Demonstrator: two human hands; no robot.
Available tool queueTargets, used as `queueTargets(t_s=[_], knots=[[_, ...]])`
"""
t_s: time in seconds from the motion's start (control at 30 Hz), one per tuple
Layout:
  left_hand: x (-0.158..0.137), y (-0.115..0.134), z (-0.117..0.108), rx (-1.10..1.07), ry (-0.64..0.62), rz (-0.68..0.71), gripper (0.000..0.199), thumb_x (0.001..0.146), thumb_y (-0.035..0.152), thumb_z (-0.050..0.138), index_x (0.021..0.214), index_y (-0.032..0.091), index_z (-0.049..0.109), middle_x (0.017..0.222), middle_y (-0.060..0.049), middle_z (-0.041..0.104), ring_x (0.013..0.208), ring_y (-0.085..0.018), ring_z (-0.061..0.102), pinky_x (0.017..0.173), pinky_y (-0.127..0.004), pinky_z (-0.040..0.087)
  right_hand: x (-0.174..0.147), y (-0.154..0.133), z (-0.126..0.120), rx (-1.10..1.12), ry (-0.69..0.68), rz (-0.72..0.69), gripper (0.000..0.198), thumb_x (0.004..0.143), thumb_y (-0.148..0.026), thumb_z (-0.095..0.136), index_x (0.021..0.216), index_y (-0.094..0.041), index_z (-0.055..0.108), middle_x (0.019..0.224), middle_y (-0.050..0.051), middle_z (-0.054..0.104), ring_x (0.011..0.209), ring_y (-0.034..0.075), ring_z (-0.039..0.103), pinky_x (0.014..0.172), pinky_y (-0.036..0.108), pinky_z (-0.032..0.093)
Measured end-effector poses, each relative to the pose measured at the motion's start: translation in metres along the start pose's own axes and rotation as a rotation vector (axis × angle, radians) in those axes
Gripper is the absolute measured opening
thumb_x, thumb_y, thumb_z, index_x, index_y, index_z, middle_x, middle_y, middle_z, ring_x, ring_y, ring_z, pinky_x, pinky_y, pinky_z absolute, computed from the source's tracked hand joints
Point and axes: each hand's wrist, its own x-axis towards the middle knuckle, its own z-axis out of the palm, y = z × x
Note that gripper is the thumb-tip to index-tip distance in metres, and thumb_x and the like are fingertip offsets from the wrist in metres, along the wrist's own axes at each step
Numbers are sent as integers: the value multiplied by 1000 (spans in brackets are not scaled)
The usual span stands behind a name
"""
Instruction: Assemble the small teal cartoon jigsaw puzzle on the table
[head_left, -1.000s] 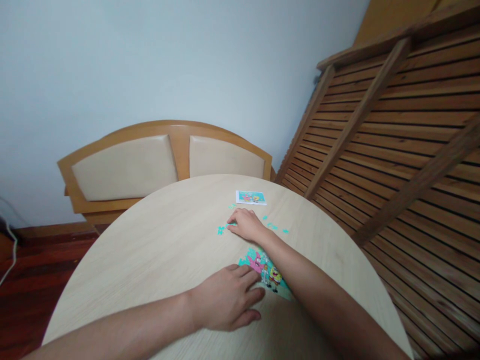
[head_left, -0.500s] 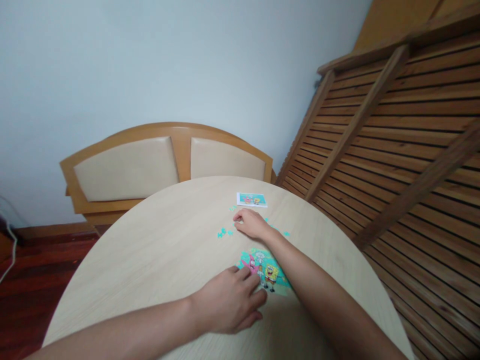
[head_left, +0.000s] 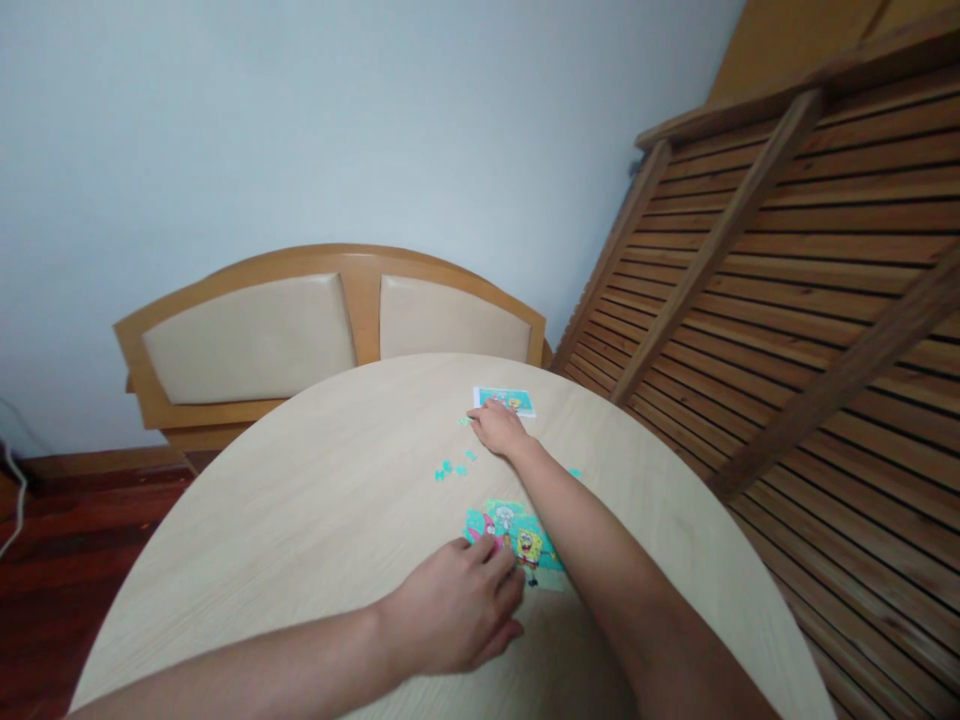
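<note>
A partly joined jigsaw puzzle [head_left: 530,545] of cartoon figures on a turquoise ground lies flat near the table's front. My left hand [head_left: 463,605] rests on its lower left part, fingers apart and bent, hiding that corner. Farther out, my right hand [head_left: 497,427] reaches over the table with its index finger stretched toward small green puzzle pieces [head_left: 463,421]. Nothing shows in its fingers. Just behind that hand lies a printed picture card [head_left: 525,404], partly covered by it. Several loose turquoise pieces [head_left: 447,467] are scattered between the card and the puzzle.
Everything lies on a round pale wooden table [head_left: 300,500]. Another turquoise piece [head_left: 575,473] sits right of my right forearm. Beyond the table stands a padded headboard [head_left: 255,340] against the wall. A slatted wooden frame [head_left: 750,250] leans on the right.
My right hand has moved farther away, from above the loose pieces to the card's front edge, its index finger now extended. The puzzle and my left hand have shifted slightly left.
</note>
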Motion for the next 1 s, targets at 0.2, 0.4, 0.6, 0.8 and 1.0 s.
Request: queueTargets(t_s=[0.2,0.4,0.6,0.8,1.0], knots=[[0,-1,0,-19,-10,9,37,100,47,47,114,14,58,103,-9,60,95,-26,57,71,-36,50,-19,3,-12,-10,-20,-41,27,94,-31,55,110,-23,74,117,9,71,112,25,62,96,33,41],[-2,1,1,-44,14,45,38,100,49,47,117,16,56,106,-9,61,97,-26,58,74,-36,51,-55,3,-27,-16,-19,-69,22,89,-37,63,90,-21,77,99,8,77,98,23,67,86,29,43],[-2,1,0,-62,34,103,33,99,46,50,115,18,57,112,-9,61,98,-25,59,75,-35,51,-86,-3,-26,80,26,-7,31,89,-44,62,75,-20,72,91,7,75,88,21,67,81,29,43],[-1,1,1,-68,49,114,32,99,45,51,115,18,56,115,-9,61,99,-25,59,76,-35,52,-93,3,-16,244,57,-114,22,89,-26,61,107,-22,74,111,5,73,105,20,65,93,30,43],[-1,1,0,-72,41,113,31,99,44,50,115,18,57,117,-10,61,99,-24,59,76,-35,53,-92,2,-20,299,-41,-96,19,81,-25,67,96,-19,77,101,6,76,94,20,68,85,28,47]])
